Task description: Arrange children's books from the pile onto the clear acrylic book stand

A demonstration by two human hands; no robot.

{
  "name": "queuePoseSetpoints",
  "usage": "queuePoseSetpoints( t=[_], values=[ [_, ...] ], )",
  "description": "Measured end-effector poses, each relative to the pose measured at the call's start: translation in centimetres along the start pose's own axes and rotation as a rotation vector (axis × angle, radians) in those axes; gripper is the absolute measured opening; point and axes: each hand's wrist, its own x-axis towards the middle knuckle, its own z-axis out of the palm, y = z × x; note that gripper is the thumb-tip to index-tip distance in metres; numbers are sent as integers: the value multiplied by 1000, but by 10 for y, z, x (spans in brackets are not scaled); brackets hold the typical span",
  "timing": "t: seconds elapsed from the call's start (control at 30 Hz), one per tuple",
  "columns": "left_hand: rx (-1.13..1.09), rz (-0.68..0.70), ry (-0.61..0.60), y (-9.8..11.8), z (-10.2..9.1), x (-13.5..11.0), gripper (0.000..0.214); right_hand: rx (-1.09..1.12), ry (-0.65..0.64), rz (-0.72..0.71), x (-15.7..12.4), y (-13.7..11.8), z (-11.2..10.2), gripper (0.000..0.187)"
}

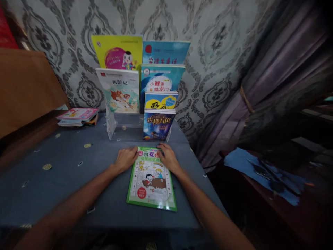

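A green-bordered children's picture book (152, 185) lies face up on the cloth-covered table in front of me. On its cover are cartoon figures and a red round badge. My left hand (126, 158) has its fingers closed at the book's upper left edge. At the upper right corner, my right hand (169, 158) is closed over the edge, its fingers lying partly on the cover. Just behind the book stands a clear acrylic book rack (122, 121). In its right column, a dark blue book (158, 126) is nearest to my hands.
The rack also bears a white book (121, 92), a yellow book (117, 47) and several blue ones. Left of it lies a small stack of books (78, 114). A brown board (28, 90) leans at left; a tied curtain (241, 97) hangs at right beyond the table edge.
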Motion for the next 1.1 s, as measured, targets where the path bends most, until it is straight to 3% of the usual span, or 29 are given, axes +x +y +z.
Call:
queuePoseSetpoints(
  t=[0.17, 0.3, 0.47, 0.8, 1.1],
  values=[
    [-124, 252, 210, -30, 34, 5, 34, -133, 45, 39, -7, -16, -4, 32],
    [-199, 319, 202, -43, 46, 1, 41, -179, 5, -101, -15, -38, -9, 31],
    [-251, 306, 154, -39, 49, -5, 42, -128, -122, -221, -26, -49, -3, 35],
    [-368, 255, 236, -25, 41, -13, 33, -124, -121, -292, -31, -39, -4, 36],
    [-357, 316, 316, -34, 44, -3, 23, -172, -171, -268, -30, -54, -4, 38]
  ],
)
